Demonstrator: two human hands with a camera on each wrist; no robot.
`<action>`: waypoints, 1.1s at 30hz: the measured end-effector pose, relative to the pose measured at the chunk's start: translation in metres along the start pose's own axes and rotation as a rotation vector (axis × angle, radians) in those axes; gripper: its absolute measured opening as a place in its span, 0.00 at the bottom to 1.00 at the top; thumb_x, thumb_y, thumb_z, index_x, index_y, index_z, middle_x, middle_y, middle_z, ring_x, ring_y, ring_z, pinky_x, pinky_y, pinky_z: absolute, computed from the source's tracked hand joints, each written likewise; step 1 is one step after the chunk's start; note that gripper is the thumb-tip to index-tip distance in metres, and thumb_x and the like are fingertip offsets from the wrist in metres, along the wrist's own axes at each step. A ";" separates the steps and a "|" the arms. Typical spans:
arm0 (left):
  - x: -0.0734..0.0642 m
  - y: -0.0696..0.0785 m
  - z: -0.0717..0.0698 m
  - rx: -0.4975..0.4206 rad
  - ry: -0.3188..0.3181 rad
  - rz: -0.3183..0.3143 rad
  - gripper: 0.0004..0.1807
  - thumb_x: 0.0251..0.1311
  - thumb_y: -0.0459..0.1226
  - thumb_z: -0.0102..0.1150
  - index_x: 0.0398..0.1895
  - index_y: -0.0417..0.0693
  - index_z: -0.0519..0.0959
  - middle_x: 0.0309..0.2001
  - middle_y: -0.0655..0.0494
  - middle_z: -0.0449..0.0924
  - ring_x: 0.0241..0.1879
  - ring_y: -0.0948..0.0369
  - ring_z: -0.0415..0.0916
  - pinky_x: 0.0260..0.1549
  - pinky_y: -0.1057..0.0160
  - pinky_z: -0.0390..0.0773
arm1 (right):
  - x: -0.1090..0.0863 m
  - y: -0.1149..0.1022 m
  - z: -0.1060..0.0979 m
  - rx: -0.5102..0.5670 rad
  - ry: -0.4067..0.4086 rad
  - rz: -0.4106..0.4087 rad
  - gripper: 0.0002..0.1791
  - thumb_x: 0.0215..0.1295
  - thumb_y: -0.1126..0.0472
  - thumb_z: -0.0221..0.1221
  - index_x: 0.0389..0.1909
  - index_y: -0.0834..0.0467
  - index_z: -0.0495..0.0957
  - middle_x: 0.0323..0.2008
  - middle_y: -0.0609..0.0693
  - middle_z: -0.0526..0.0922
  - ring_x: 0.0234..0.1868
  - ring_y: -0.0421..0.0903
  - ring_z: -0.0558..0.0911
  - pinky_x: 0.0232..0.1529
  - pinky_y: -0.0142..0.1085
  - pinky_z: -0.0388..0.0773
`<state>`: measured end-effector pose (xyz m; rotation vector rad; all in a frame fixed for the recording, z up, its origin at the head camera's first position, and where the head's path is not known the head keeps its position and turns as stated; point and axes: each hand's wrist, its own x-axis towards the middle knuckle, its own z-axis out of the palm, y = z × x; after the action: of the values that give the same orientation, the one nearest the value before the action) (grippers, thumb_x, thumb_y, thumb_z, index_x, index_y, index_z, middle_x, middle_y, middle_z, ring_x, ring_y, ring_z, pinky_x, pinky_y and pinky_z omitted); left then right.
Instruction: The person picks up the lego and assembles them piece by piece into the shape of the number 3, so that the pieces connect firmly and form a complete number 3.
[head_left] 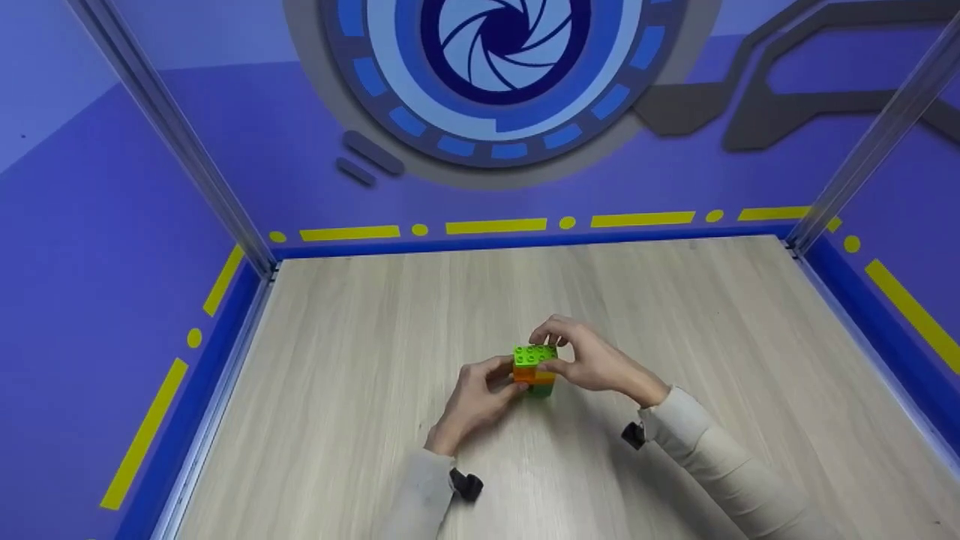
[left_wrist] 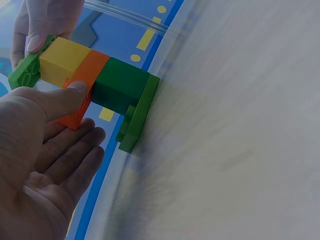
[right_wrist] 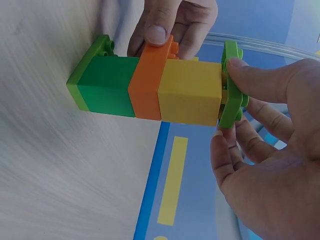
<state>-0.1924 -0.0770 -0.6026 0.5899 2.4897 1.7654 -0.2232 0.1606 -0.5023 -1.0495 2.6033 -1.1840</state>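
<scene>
A tower of toy building bricks stands on the table, in front of the person. From the bottom it has a thin light green brick (right_wrist: 87, 62), a dark green brick (right_wrist: 107, 87), an orange brick (right_wrist: 148, 85) and a yellow brick (right_wrist: 190, 92). The left hand (head_left: 480, 394) pinches the orange brick at its overhanging end, thumb on one side. Between thumb and fingers, the right hand (head_left: 592, 360) holds another thin light green brick (head_left: 527, 357) over the yellow one. In the right wrist view a narrow gap shows yellow studs beneath this top brick.
The pale wood-grain table (head_left: 360, 337) is enclosed by blue printed panels (head_left: 247, 165) at the back and sides. Metal corner posts (head_left: 187, 142) rise at the back corners. Black wrist cameras (head_left: 466, 486) sit at both sleeves.
</scene>
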 end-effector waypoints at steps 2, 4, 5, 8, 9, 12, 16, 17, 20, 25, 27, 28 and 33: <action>0.000 0.000 0.000 0.001 0.000 0.000 0.23 0.69 0.37 0.72 0.66 0.51 0.83 0.63 0.56 0.86 0.63 0.61 0.83 0.65 0.65 0.80 | 0.000 0.001 0.001 -0.004 -0.001 -0.004 0.15 0.67 0.65 0.72 0.53 0.53 0.84 0.49 0.46 0.86 0.47 0.46 0.82 0.52 0.41 0.80; 0.000 0.000 0.000 0.002 0.002 0.004 0.22 0.69 0.37 0.71 0.66 0.51 0.83 0.63 0.57 0.86 0.63 0.61 0.83 0.65 0.65 0.80 | 0.000 0.001 0.001 -0.005 -0.003 -0.005 0.15 0.68 0.65 0.72 0.53 0.53 0.84 0.49 0.47 0.85 0.48 0.46 0.82 0.53 0.41 0.81; 0.000 -0.001 0.000 0.005 0.002 0.006 0.22 0.70 0.37 0.71 0.66 0.51 0.83 0.63 0.57 0.86 0.63 0.61 0.83 0.65 0.65 0.80 | 0.000 0.001 0.001 -0.003 -0.004 -0.005 0.15 0.68 0.65 0.72 0.53 0.53 0.84 0.49 0.47 0.85 0.48 0.46 0.82 0.53 0.41 0.81; 0.000 0.000 -0.001 0.014 0.004 0.008 0.22 0.70 0.38 0.71 0.66 0.52 0.83 0.63 0.58 0.86 0.64 0.61 0.83 0.66 0.64 0.80 | 0.001 0.003 0.002 0.003 -0.005 -0.004 0.15 0.68 0.65 0.72 0.53 0.53 0.84 0.49 0.47 0.85 0.48 0.47 0.82 0.53 0.41 0.81; 0.000 0.000 -0.001 0.018 0.004 0.007 0.22 0.70 0.38 0.71 0.66 0.52 0.83 0.63 0.58 0.86 0.64 0.62 0.83 0.66 0.64 0.80 | 0.001 0.003 0.002 0.006 -0.004 -0.004 0.15 0.68 0.65 0.72 0.53 0.53 0.84 0.49 0.47 0.85 0.48 0.47 0.82 0.53 0.41 0.80; 0.000 -0.001 -0.001 0.024 0.004 0.000 0.23 0.70 0.38 0.71 0.66 0.52 0.83 0.63 0.58 0.86 0.63 0.62 0.83 0.66 0.64 0.80 | 0.001 0.006 0.004 0.018 0.004 -0.007 0.14 0.68 0.65 0.72 0.52 0.53 0.84 0.49 0.47 0.85 0.48 0.47 0.82 0.52 0.40 0.80; -0.001 -0.001 -0.001 0.022 0.003 -0.003 0.22 0.70 0.39 0.71 0.66 0.53 0.83 0.63 0.59 0.86 0.63 0.62 0.83 0.66 0.63 0.80 | 0.000 0.010 0.006 0.044 0.011 0.000 0.14 0.68 0.65 0.72 0.52 0.51 0.84 0.49 0.45 0.85 0.48 0.46 0.81 0.53 0.40 0.79; -0.001 -0.001 -0.001 0.020 0.004 -0.001 0.22 0.70 0.39 0.71 0.66 0.53 0.83 0.63 0.59 0.86 0.63 0.62 0.83 0.66 0.63 0.80 | 0.000 0.011 0.007 0.050 0.012 0.002 0.15 0.68 0.65 0.72 0.52 0.50 0.84 0.50 0.44 0.85 0.48 0.46 0.81 0.53 0.40 0.79; 0.000 -0.001 -0.001 -0.016 0.002 0.007 0.22 0.70 0.38 0.71 0.66 0.52 0.83 0.62 0.57 0.86 0.63 0.60 0.83 0.65 0.63 0.81 | -0.001 0.014 0.008 0.078 0.012 0.007 0.15 0.68 0.64 0.72 0.52 0.48 0.84 0.50 0.44 0.85 0.49 0.46 0.81 0.52 0.40 0.77; 0.000 -0.001 0.001 -0.063 0.000 0.022 0.22 0.69 0.36 0.72 0.65 0.48 0.83 0.61 0.52 0.87 0.62 0.57 0.85 0.62 0.60 0.84 | -0.001 0.018 0.009 0.104 0.024 -0.017 0.14 0.68 0.62 0.72 0.52 0.49 0.85 0.49 0.45 0.85 0.48 0.47 0.80 0.51 0.40 0.74; 0.001 -0.001 0.001 -0.055 0.001 0.023 0.22 0.69 0.37 0.72 0.65 0.48 0.83 0.61 0.53 0.87 0.61 0.58 0.85 0.62 0.59 0.84 | -0.002 0.019 0.009 0.110 0.031 -0.022 0.15 0.67 0.62 0.73 0.52 0.48 0.85 0.48 0.44 0.85 0.48 0.47 0.80 0.51 0.41 0.74; 0.001 -0.001 0.001 -0.053 0.002 0.025 0.22 0.69 0.37 0.72 0.65 0.48 0.83 0.60 0.53 0.87 0.61 0.58 0.85 0.63 0.59 0.84 | -0.002 0.020 0.009 0.113 0.034 -0.022 0.15 0.67 0.62 0.73 0.52 0.48 0.85 0.48 0.44 0.85 0.48 0.47 0.80 0.51 0.42 0.74; 0.000 0.000 0.000 -0.020 0.004 0.029 0.22 0.69 0.38 0.72 0.65 0.49 0.83 0.61 0.55 0.87 0.61 0.60 0.85 0.63 0.61 0.83 | -0.003 0.022 0.010 0.140 0.043 -0.011 0.16 0.67 0.61 0.73 0.52 0.46 0.85 0.48 0.43 0.86 0.49 0.46 0.80 0.51 0.41 0.73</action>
<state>-0.1925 -0.0768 -0.6029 0.6256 2.4757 1.8003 -0.2290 0.1663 -0.5249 -1.0231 2.5054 -1.3828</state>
